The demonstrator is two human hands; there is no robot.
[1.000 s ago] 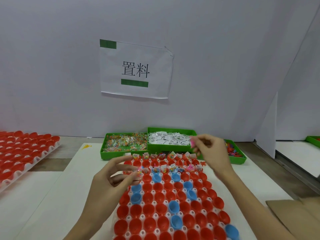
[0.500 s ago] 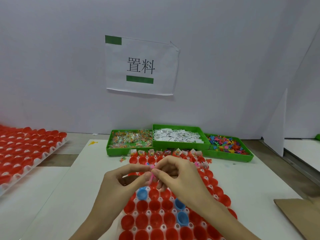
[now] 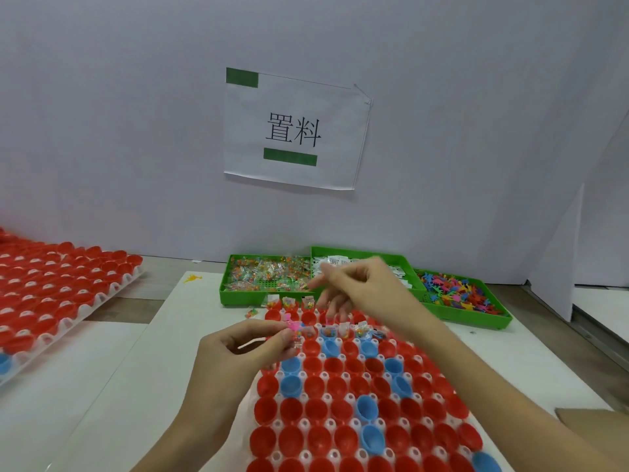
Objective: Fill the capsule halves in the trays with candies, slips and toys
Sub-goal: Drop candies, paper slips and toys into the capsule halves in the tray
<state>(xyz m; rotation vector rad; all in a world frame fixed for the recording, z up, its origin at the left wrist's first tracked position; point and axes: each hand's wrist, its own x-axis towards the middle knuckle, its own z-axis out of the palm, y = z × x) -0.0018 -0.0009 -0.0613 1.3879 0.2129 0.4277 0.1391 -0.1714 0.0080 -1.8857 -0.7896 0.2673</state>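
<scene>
Right hand (image 3: 360, 287) left pink toy (image 3: 292, 326), lifted toward bins; left hand (image 3: 238, 356) now holds toy alone.

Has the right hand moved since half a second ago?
Yes. The right hand has left the left hand and gone up toward the green slip tray, now overlapping it, fingers blurred.

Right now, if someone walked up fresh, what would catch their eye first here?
Probably the big tray of red and blue capsule halves in front, with both hands above its far rows: the left hand pinches a small pink toy, the right hand hangs blurred. Behind sit three green bins of candies, slips and toys, under a paper sign on the wall.
</scene>
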